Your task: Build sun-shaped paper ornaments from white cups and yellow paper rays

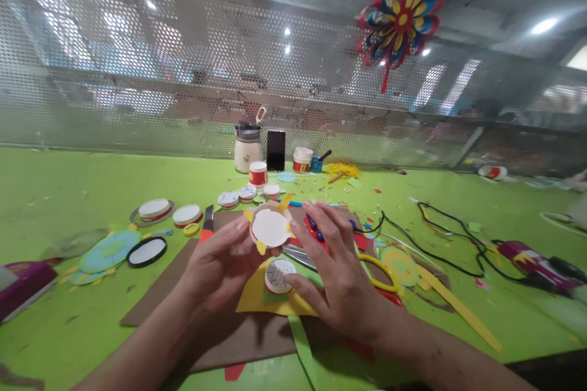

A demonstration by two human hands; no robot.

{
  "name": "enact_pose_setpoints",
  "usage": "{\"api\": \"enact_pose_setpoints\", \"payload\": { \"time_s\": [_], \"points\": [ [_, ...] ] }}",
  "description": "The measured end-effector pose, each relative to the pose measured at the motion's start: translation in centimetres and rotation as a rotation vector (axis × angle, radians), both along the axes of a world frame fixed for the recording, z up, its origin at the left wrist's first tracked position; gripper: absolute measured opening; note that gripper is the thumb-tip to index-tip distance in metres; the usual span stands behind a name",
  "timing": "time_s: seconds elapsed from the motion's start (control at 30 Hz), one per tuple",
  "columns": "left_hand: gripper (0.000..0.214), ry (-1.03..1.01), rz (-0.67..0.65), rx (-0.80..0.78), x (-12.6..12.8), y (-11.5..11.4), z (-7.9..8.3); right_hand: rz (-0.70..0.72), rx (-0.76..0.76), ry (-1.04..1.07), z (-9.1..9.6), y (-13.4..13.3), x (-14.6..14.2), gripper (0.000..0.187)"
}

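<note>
My left hand (224, 263) grips a round white paper cup piece (270, 227) by its left side, thumb at the rim. Several short yellow paper tabs stick out around its edge. My right hand (343, 275) has its fingers spread, with the index fingertip at the piece's right edge; whether it presses there I cannot tell. Below lies a white disc with drawn lines (280, 275), on yellow paper (252, 293) and green paper. Scissors with yellow handles (387, 284) lie partly hidden behind my right hand.
A brown board (156, 293) lies under my hands, with a utility knife (208, 223) on its left. Cup lids (187, 215) and a black ring (147, 252) sit farther left. A purple glue gun (536, 263) and its black cord lie right. A jug (248, 149) and phone (276, 151) stand behind.
</note>
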State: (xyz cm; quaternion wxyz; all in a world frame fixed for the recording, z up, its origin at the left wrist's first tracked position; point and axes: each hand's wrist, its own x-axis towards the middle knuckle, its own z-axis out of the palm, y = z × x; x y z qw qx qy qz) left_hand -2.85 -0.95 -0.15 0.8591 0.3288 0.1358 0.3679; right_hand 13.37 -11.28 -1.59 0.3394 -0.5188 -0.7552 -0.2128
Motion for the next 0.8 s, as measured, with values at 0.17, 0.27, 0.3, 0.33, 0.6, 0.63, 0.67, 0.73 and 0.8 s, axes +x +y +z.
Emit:
{"api": "enact_pose_setpoints", "payload": {
  "time_s": [0.17, 0.27, 0.3, 0.33, 0.6, 0.63, 0.67, 0.73, 0.8],
  "points": [
    [0.028, -0.079, 0.007, -0.019, -0.1, 0.1, -0.2, 0.057, -0.018, 0.037, -0.7, 0.1, -0.4, 0.07],
    [0.028, -0.069, 0.013, -0.017, -0.2, 0.1, -0.2, 0.08, -0.028, 0.058, -1.0, 0.3, -0.4, 0.073],
    [0.027, -0.063, 0.017, -0.015, -0.2, 0.0, -0.2, 0.088, -0.033, 0.071, -1.1, 0.4, -0.4, 0.073],
    [0.025, -0.052, 0.022, -0.012, -0.2, 0.0, -0.1, 0.095, -0.027, 0.091, -1.1, 0.4, -0.4, 0.073],
    [0.014, 0.068, 0.104, -0.044, 0.2, 0.3, -0.4, 0.031, 0.135, 0.356, -0.1, 0.8, 0.6, 0.046],
    [0.014, 0.062, 0.124, -0.037, 0.2, 0.5, -0.3, 0.016, 0.129, 0.399, 0.0, 1.1, 1.0, 0.04],
    [0.015, 0.054, 0.146, -0.034, 0.1, 0.8, -0.2, 0.006, 0.123, 0.436, 0.0, 1.4, 1.4, 0.035],
    [0.016, 0.043, 0.202, 0.016, -0.1, 1.5, 0.2, 0.0, 0.102, 0.51, 0.0, 2.0, 2.2, 0.022],
    [0.016, 0.026, 0.238, 0.024, -0.4, 2.1, 0.8, 0.008, -0.074, 0.494, -0.1, 2.4, 2.6, 0.016]
  ]
}}
